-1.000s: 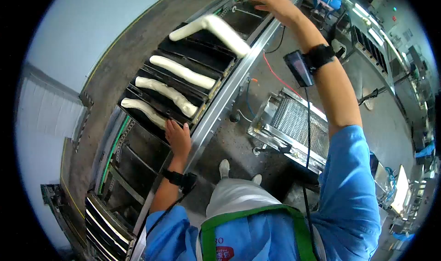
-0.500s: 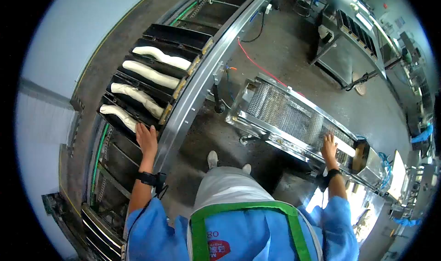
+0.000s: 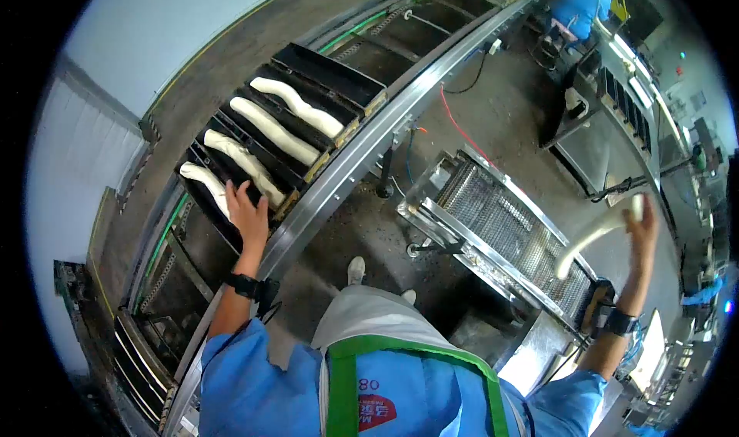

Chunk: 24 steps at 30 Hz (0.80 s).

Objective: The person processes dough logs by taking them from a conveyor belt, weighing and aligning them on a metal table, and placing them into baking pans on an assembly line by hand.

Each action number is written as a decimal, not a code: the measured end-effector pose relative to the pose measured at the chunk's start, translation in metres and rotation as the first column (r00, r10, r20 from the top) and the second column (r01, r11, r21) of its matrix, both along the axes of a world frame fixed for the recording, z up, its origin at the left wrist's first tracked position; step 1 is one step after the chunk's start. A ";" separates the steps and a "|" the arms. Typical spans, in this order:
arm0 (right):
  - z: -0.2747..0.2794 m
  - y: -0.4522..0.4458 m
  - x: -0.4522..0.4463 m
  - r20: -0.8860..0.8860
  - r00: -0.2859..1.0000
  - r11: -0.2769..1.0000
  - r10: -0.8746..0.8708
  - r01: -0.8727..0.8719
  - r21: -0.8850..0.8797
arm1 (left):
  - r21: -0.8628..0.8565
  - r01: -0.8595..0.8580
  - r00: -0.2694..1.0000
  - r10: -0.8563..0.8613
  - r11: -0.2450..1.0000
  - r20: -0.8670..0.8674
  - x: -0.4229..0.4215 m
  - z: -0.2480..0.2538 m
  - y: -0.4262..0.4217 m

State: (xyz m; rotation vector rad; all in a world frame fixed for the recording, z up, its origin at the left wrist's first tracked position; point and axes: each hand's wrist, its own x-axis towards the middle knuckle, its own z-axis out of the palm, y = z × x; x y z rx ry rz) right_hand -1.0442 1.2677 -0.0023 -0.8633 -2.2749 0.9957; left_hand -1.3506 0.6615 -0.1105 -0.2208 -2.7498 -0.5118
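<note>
Four pale dough strips [image 3: 275, 132] are held in the black tray [image 3: 329, 74] ahead of the left hand [image 3: 248, 215], one per trough. That hand is spread loosely at the near end of the closest strip; whether dough is touched cannot be told. A further dough strip [image 3: 589, 239] is gripped by one end in the right hand [image 3: 643, 225], its other end slanted down toward the mesh conveyor [image 3: 493, 206], between the hands.
</note>
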 end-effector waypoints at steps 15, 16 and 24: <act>-0.101 -0.186 -0.370 -0.049 0.599 0.598 0.800 -0.801 -0.019 | 0.061 0.112 0.968 -0.123 0.992 0.221 -0.060 0.006 0.076; -0.109 -0.193 -0.360 0.258 0.588 0.620 0.767 -0.782 -0.062 | 0.066 0.119 0.967 -0.131 0.991 0.220 -0.065 0.007 0.082; -0.206 -0.113 -0.234 0.462 0.686 0.825 0.562 -0.505 -0.254 | 0.172 0.512 0.823 -0.538 0.842 0.184 -0.090 0.005 0.202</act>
